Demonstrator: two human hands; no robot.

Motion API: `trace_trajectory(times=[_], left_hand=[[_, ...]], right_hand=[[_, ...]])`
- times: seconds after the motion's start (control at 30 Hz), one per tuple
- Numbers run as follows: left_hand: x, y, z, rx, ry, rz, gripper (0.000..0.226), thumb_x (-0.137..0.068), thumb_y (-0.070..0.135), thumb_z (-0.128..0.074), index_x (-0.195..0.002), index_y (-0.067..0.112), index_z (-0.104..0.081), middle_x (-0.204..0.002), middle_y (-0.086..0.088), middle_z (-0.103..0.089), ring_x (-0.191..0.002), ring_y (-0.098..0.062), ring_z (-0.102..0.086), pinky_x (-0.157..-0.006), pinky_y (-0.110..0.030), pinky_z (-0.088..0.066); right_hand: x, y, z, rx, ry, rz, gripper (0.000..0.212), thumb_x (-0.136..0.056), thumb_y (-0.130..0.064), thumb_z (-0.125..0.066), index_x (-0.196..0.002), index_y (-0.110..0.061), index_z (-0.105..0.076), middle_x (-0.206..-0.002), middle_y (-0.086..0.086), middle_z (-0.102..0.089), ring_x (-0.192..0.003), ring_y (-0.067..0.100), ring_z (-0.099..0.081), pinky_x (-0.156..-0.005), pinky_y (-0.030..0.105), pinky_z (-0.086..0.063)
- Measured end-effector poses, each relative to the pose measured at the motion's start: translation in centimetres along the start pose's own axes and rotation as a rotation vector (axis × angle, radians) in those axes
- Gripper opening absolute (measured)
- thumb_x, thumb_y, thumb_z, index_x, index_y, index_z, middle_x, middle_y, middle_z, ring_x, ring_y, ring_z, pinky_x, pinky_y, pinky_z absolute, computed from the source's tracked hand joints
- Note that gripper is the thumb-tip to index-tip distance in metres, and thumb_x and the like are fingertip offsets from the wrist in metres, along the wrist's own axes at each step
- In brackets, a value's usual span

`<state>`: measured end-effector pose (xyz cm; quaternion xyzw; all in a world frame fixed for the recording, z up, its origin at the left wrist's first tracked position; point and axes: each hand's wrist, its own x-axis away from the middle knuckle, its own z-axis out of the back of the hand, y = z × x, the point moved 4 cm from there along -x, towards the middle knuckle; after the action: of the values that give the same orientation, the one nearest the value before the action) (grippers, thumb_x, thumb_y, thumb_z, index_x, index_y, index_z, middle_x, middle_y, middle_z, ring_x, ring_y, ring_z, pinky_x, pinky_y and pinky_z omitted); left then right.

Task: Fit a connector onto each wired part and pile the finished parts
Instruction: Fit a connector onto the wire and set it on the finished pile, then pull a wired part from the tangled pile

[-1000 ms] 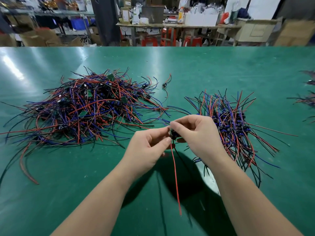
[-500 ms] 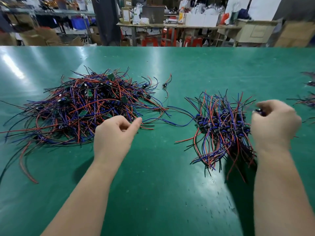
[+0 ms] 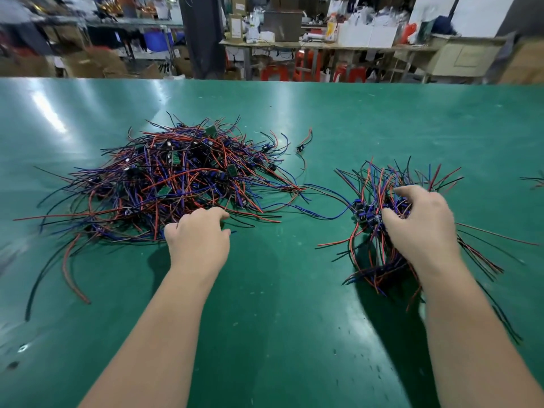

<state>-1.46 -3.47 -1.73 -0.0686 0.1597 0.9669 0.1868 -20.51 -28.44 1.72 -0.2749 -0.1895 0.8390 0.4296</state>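
Table (image 3: 282, 304): plain deep green surface, with pale glare streaks towards the far left corner and small dark specks towards the near edge.
Left pile of wired parts (image 3: 164, 189): red, blue, purple and black leads, mixed. Small boards (image 3: 232, 170) among them are green.
Right pile (image 3: 376, 184): red, blue and black leads. Connectors (image 3: 363, 212) are blue.
Lone part (image 3: 303, 144) towards the far edge: red and black leads.

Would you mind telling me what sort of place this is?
Probably a small electronics assembly workshop: a green worktable bears a heap of wired circuit boards, with cluttered benches and cardboard boxes behind.
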Motion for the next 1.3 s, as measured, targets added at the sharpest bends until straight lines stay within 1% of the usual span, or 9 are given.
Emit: trace_trajectory(times=[0.27, 0.43, 0.53, 0.63, 0.8, 0.9, 1.03, 1.17, 1.3], left_hand=[[-0.1, 0.0, -0.1, 0.001, -0.008, -0.006, 0.015, -0.091, 0.04, -0.061, -0.077, 0.037, -0.064, -0.08, 0.013, -0.061, -0.093, -0.018, -0.041, -0.08, -0.037, -0.015], [0.5, 1.2, 1.3, 0.129, 0.198, -0.045, 0.013, -0.097, 0.024, -0.051, -0.089, 0.028, -0.06, -0.094, 0.005, -0.058, -0.085, -0.021, -0.046, -0.072, -0.032, -0.014], [2.7, 3.5, 3.6, 0.462, 0.474, -0.308, 0.01, -0.093, 0.018, -0.051, -0.089, 0.016, -0.061, -0.09, -0.001, -0.057, -0.084, -0.023, -0.052, -0.071, -0.032, -0.02], [6.3, 6.9, 4.2, 0.688, 0.474, -0.694, 0.008, -0.089, 0.01, -0.047, -0.09, 0.014, -0.055, -0.088, -0.003, -0.055, -0.084, -0.021, -0.05, -0.074, -0.041, -0.042], [9.5, 10.3, 2.8, 0.827, 0.249, -0.988, 0.014, -0.088, 0.002, -0.051, -0.095, 0.013, -0.052, -0.095, -0.01, -0.057, -0.091, -0.027, -0.055, -0.082, -0.041, -0.048], [8.8, 9.7, 3.3, 0.899, 0.301, -0.933, 0.008, -0.09, 0.006, -0.052, -0.092, 0.002, -0.059, -0.104, -0.001, -0.052, -0.104, -0.018, -0.052, -0.095, -0.03, -0.043], [6.6, 7.2, 3.9, 0.813, 0.479, -0.603, 0.017, -0.091, 0.016, -0.051, -0.101, 0.004, -0.058, -0.103, 0.004, -0.05, -0.097, -0.021, -0.053, -0.089, -0.042, -0.045], [4.7, 6.0, 3.4, 0.773, 0.258, -0.445, 0.031, -0.091, 0.04, -0.052, -0.107, 0.016, -0.064, -0.094, 0.012, -0.063, -0.091, -0.013, -0.062, -0.089, -0.045, -0.047], [5.0, 6.7, 2.1, 0.86, 0.01, -0.504, 0.03, -0.09, 0.04, -0.052, -0.097, 0.019, -0.073, -0.081, 0.02, -0.066, -0.082, 0.004, -0.062, -0.078, -0.012, -0.044]], right_hand=[[2.1, -3.6, -2.1, -0.144, -0.039, 0.232, 0.017, -0.086, -0.011, -0.062, -0.1, -0.013, -0.071, -0.096, 0.004, -0.062, -0.087, 0.019, -0.058, -0.082, 0.026, -0.041], [2.6, -4.2, -2.5, -0.303, -0.083, 0.216, 0.014, -0.085, -0.009, -0.063, -0.089, -0.017, -0.073, -0.074, -0.012, -0.064, -0.066, -0.005, -0.056, -0.064, 0.006, -0.038], [3.4, -5.1, -3.9, -0.404, -0.32, 0.24, 0.021, -0.083, -0.007, -0.067, -0.091, -0.025, -0.072, -0.077, -0.008, -0.068, -0.061, 0.001, -0.056, -0.067, 0.014, -0.045], [5.5, -7.3, -4.9, -0.597, -0.639, 0.352, 0.044, -0.078, -0.004, -0.073, -0.109, -0.033, -0.062, -0.1, 0.0, -0.067, -0.067, 0.007, -0.059, -0.07, 0.023, -0.05], [6.1, -8.2, -4.3, -0.72, -0.509, 0.441, 0.029, -0.075, 0.001, -0.061, -0.098, -0.012, -0.073, -0.094, 0.005, -0.074, -0.094, 0.02, -0.068, -0.084, 0.041, -0.055], [5.5, -7.7, -4.2, -1.011, -0.473, 0.247, 0.019, -0.076, 0.007, -0.064, -0.089, -0.004, -0.071, -0.08, 0.006, -0.073, -0.076, 0.014, -0.068, -0.071, 0.026, -0.056], [4.2, -6.7, -3.8, -1.35, -0.415, -0.086, 0.01, -0.078, -0.019, -0.065, -0.084, -0.011, -0.064, -0.069, 0.004, -0.071, -0.058, 0.013, -0.068, -0.051, 0.018, -0.05], [4.1, -6.6, -3.0, -1.41, -0.408, -0.133, 0.021, -0.071, -0.026, -0.065, -0.086, -0.012, -0.063, -0.068, 0.004, -0.071, -0.053, 0.013, -0.067, -0.044, 0.016, -0.047], [4.3, -6.8, -3.0, -1.439, -0.43, -0.117, 0.017, -0.074, -0.025, -0.063, -0.086, -0.012, -0.062, -0.07, 0.004, -0.071, -0.054, 0.013, -0.067, -0.046, 0.017, -0.049]])
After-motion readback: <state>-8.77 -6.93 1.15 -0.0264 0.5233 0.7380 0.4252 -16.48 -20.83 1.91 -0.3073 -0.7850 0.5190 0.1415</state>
